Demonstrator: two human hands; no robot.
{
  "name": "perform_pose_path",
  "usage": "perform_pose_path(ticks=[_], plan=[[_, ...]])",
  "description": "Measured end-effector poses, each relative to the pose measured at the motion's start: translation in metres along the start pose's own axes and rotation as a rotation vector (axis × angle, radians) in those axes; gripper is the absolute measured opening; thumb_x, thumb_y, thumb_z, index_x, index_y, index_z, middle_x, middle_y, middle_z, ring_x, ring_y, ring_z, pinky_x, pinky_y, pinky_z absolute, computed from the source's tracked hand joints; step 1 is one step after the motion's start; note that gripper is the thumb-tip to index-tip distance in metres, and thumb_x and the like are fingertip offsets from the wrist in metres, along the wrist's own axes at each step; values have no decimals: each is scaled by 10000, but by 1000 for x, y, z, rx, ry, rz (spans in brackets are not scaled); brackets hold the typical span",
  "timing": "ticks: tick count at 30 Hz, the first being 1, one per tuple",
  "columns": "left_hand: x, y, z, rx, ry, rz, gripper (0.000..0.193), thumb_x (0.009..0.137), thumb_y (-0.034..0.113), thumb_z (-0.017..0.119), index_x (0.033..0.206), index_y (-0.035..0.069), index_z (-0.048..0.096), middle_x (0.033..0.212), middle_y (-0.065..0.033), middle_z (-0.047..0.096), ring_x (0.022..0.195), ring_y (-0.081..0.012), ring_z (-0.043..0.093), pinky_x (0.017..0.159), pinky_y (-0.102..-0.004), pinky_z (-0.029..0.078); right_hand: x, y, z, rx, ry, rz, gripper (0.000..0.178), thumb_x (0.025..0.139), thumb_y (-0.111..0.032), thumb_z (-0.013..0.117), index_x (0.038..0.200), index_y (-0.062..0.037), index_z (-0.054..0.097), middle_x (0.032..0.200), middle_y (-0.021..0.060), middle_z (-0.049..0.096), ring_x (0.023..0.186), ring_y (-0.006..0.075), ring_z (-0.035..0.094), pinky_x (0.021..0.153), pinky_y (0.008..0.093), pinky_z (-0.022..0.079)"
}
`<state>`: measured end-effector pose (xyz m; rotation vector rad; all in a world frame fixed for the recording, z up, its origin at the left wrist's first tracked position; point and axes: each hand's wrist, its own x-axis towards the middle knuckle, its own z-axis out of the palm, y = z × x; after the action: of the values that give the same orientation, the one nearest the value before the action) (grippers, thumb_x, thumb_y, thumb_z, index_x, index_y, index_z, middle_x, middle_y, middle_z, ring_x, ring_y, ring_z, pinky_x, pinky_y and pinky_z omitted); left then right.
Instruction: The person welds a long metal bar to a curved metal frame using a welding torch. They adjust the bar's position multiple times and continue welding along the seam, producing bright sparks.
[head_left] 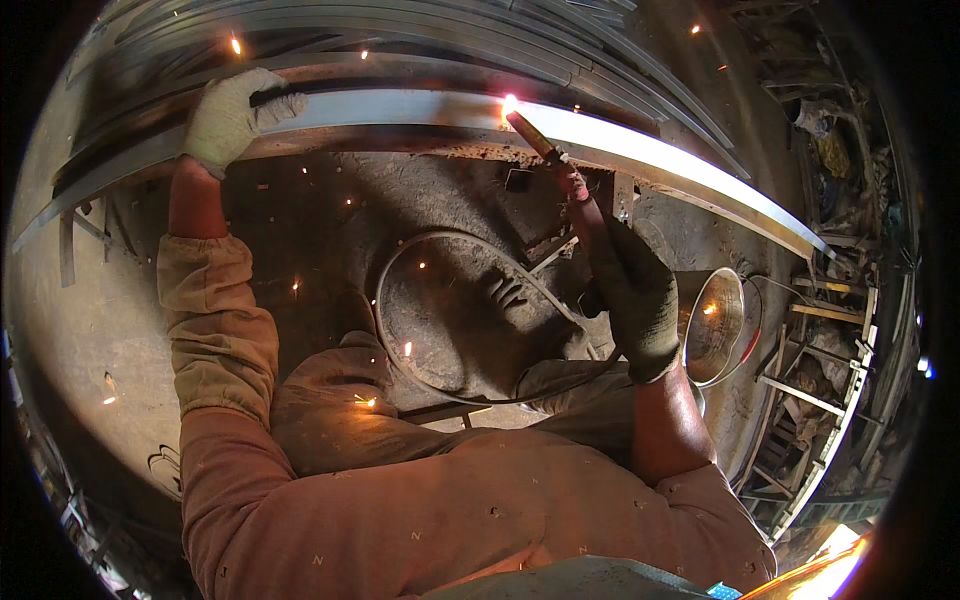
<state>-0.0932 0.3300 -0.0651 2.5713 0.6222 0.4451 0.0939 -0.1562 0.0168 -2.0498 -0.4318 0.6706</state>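
A long, pale metal bar (400,107) runs across the far side on a rusty support beam (440,140). My left hand (228,118), in a light work glove, grips the bar near its left part, thumb and fingers about its edge. My right hand (637,300), in a dark glove, is closed around the handle of a welding torch (545,150). The torch slants up to the left, its tip at the bar. A bright pinkish-white glow burns where they meet, and sparks fly about. My right fingers are partly in shadow.
A cable loop (384,290) curves over the floor before my legs. To the right stands a metal bucket (713,325), with a ladder-like metal frame (845,410) farther right. Several long metal profiles (560,50) lie beyond the bar. Sparks fall near my trousers (330,400).
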Motion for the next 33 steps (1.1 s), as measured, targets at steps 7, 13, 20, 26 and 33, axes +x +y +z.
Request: perform_pose_path(ticks=[7,13,20,26,33], plan=[[1,0,-2,21,-39,54,555,960,494,891,1202,2,807,1105,-174,830,1017,-279,786,921,-405,599,1,-10,2,-24,3,67,410,1149,-274,722,1485,-40,732,894,-22,689,738,51,584,669,246,510],[1,0,-5,21,-54,10,505,939,465,922,1159,23,817,1063,-150,832,902,-206,760,815,-372,597,2,9,-3,-58,4,-38,390,1147,-220,721,1488,-30,728,1001,12,772,821,47,611,747,250,543],[5,-1,3,80,38,62,557,911,507,919,1169,20,839,1106,-152,853,1048,-298,812,957,-402,618,0,-6,0,-25,8,43,369,1146,-218,727,1464,-32,743,1000,-7,761,831,43,599,748,240,531],[6,9,-4,72,-105,-46,545,991,445,868,1267,-18,788,1214,-187,826,1191,-308,778,1033,-421,592,-4,-7,1,37,-2,53,360,1144,-208,733,1464,-44,752,972,-30,717,826,41,576,740,232,518],[7,-33,11,-60,-97,-44,278,1099,218,755,1185,-45,781,1108,-77,791,1035,-203,776,880,-337,635,1,4,-2,14,-22,-20,374,1135,-128,717,1501,-47,728,1059,-4,775,917,51,642,813,237,560]])
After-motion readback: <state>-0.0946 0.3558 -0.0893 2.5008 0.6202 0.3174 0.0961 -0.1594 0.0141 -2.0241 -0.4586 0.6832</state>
